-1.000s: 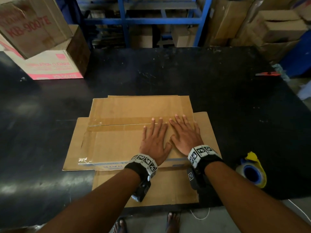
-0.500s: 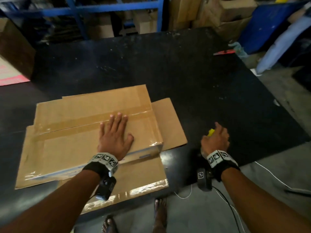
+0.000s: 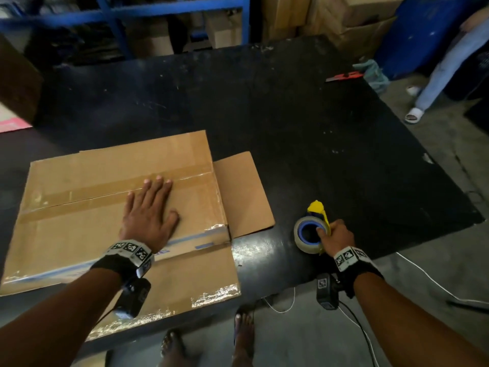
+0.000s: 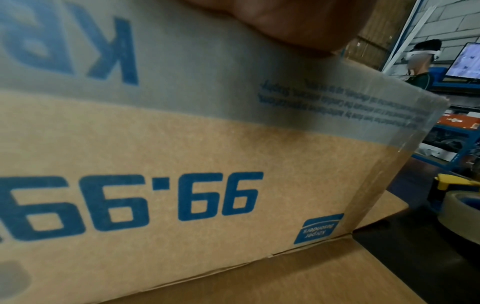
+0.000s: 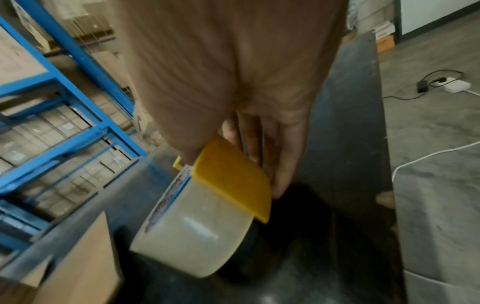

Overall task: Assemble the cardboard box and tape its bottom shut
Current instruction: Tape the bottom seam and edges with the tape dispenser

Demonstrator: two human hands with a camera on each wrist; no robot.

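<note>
The left hand (image 3: 148, 215) is lying flat, fingers straight and spread, pressing down on the top of the cardboard box (image 3: 87, 207), which is sitting upside down on the black table (image 3: 291, 128) with its flaps splayed out around it. The fingertips (image 3: 158, 178) are resting on the strip of brown tape (image 3: 79, 193) running along the seam of the closed flaps. Off to the right of that hand, past the box's loose side flap (image 3: 243, 192) and apart from it, the right hand (image 3: 337, 238) is curling around the tape roll (image 3: 308, 238), thumb hooked into its blue core and fingers wrapping the yellow dispenser (image 3: 318, 210) clipped over it. The roll is standing on edge near the table's front edge. Well beyond the right hand, a red cutter (image 3: 344, 76) is lying at the table's far corner.
</note>
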